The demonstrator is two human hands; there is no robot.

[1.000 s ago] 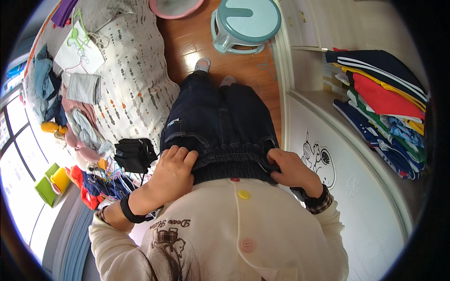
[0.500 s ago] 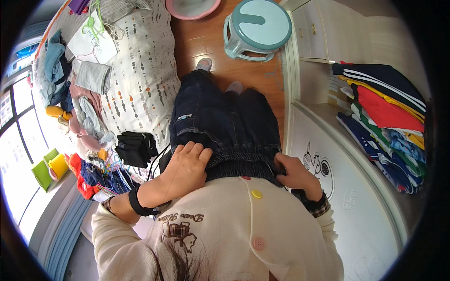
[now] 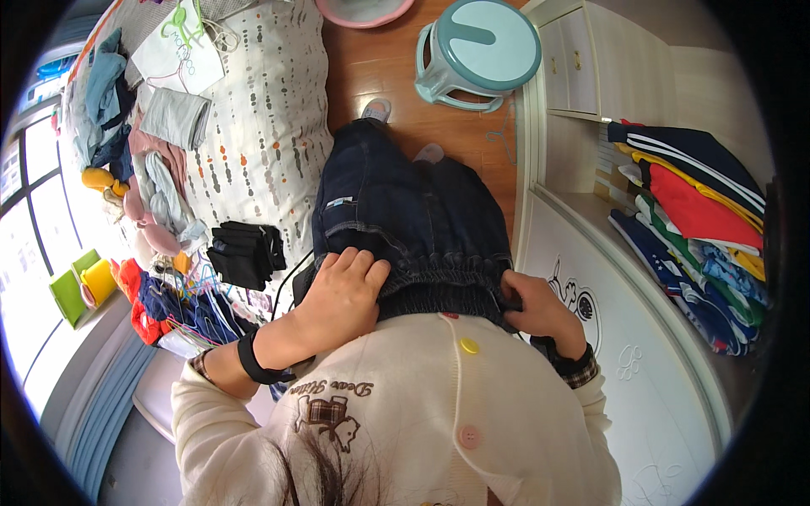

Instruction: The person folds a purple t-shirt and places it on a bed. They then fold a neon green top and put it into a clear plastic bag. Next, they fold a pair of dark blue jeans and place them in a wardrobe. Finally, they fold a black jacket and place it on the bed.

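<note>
Dark blue jeans (image 3: 422, 211) with a gathered elastic waistband stretch from my waist down over my legs. My left hand (image 3: 342, 291) is closed on the left side of the waistband, knuckles up. On the other side, my right hand (image 3: 544, 308) grips the waistband, its thumb on top and some fingers hidden in the cloth. The band stands a little away from my cream cardigan (image 3: 405, 371), showing dark inner fabric. Whether the jeans are fully worn or only held against me, I cannot tell.
A bed (image 3: 261, 126) at left bears folded black clothes (image 3: 245, 255), a grey folded cloth (image 3: 175, 116) and hangers. A teal stool (image 3: 481, 51) and pink basin (image 3: 367, 13) stand ahead. At right, a cabinet shelf holds stacked clothes (image 3: 700, 211). A blue hanger (image 3: 500, 135) lies on the floor.
The whole view has shifted slightly, so things sit a little to the right. Both hands keep their hold on the waistband, with hardly any other movement.
</note>
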